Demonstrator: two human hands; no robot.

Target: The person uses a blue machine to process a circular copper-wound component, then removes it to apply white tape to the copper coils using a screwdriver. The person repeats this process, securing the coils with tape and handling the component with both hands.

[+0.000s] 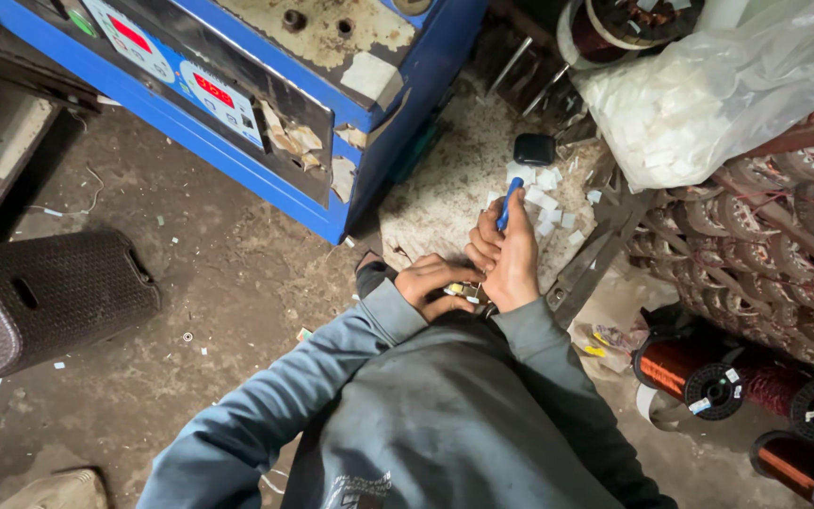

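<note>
**Blue-handled tool gripped over scattered paper slips**

A clear plastic bag (708, 94) at far right is filled with white slips. A blue-handled tool (509, 205) is grasped in the right hand (511, 259); the left hand (435, 286) is clenched around a small object (459, 290). White-labelled copper wire spools (690, 372) lie near right.

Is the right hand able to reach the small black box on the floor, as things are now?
Probably yes. The right hand holds a blue tool, and only scattered white paper pieces lie between it and the black box; nothing blocks the way.

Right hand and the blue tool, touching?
Touching. The head view shows the right hand wrapped around the blue tool, whose tip sticks out above the fingers.
</note>
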